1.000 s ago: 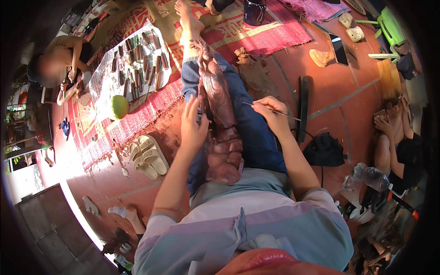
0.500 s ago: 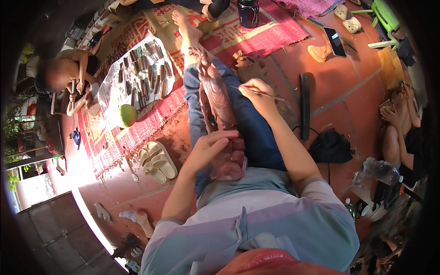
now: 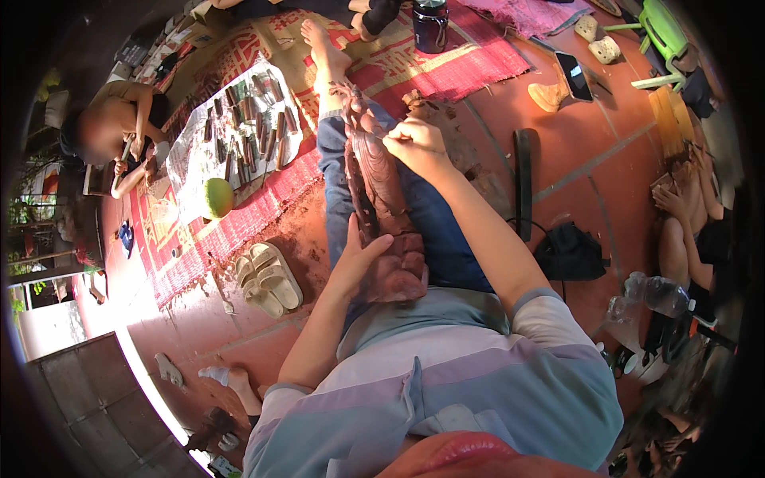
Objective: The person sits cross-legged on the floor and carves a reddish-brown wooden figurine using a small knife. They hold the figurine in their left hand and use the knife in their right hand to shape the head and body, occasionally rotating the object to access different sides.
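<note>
A reddish-brown carved statue, with flowing drapery and a thin branch-like part along its left side, lies lengthwise over my jeans-clad legs, its blocky base toward my belly. My left hand grips the base from its left side, thumb across the top and fingers by the dark branch-like part. At the statue's upper right, my right hand is closed in a pinch against the draped surface. The slim pointed tool seen in it a moment ago is mostly hidden by the fingers.
Several dark-handled carving tools lie on a pale sheet at left, near a green round fruit. Beige sandals rest on the tiles. Rightward are a phone on a stand, a black bag and a plastic bottle. Other people sit on both sides.
My right hand has moved left onto the statue, bringing the slim tool with it. My left hand has shifted from lying across the statue to holding the left side of its base.
</note>
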Motion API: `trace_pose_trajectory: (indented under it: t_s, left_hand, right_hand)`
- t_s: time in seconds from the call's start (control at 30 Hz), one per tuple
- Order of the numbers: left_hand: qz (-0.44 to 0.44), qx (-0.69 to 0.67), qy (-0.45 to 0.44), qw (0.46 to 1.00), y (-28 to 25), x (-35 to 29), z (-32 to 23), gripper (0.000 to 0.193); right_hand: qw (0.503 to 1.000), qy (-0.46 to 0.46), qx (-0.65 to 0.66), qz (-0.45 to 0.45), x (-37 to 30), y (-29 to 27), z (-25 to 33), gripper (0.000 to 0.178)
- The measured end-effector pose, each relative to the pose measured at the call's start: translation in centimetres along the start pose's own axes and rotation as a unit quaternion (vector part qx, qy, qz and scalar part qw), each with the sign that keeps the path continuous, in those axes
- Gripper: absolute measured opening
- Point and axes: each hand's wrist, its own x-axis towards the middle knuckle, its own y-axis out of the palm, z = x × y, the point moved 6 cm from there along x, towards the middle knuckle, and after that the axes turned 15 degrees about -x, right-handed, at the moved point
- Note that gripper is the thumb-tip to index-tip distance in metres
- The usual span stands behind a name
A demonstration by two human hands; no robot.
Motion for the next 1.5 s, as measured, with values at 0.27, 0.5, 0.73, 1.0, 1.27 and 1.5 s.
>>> trace_pose_trajectory:
  t_s: [0.27, 0.5, 0.73, 1.0, 1.27, 1.5]
  left_hand:
    - [-0.006, 0.002, 0.027, 1.0, 0.5, 0.1, 0.3, 0.113]
    - [0.031, -0.01, 0.016, 0.999, -0.8, 0.0, 1.2, 0.112]
    - [0.012, 0.05, 0.068, 0.996, -0.6, -0.6, 0.0, 0.106]
    - [0.069, 0.499, 0.272, 0.82, 7.1, -7.7, -2.0, 0.047]
    - [0.193, 0.319, 0.297, 0.879, -0.4, -8.7, -2.2, 0.039]
    - [0.169, 0.248, 0.31, 0.902, -1.5, -8.3, -1.8, 0.044]
  right_hand:
    - [0.99, 0.064, 0.048, 0.119, -0.7, -1.1, 0.3, 0.016]
    - [0.956, 0.133, 0.103, 0.241, -4.3, -1.4, 1.7, 0.012]
    - [0.833, 0.409, 0.337, 0.16, -5.7, -5.6, -3.4, 0.011]
    - [0.794, 0.446, 0.39, 0.135, -9.2, -5.0, -4.3, 0.014]
    - [0.78, 0.46, 0.398, 0.147, -9.5, -5.0, -3.1, 0.016]
    - [0.802, 0.413, 0.407, 0.141, -8.1, -3.8, -1.9, 0.022]
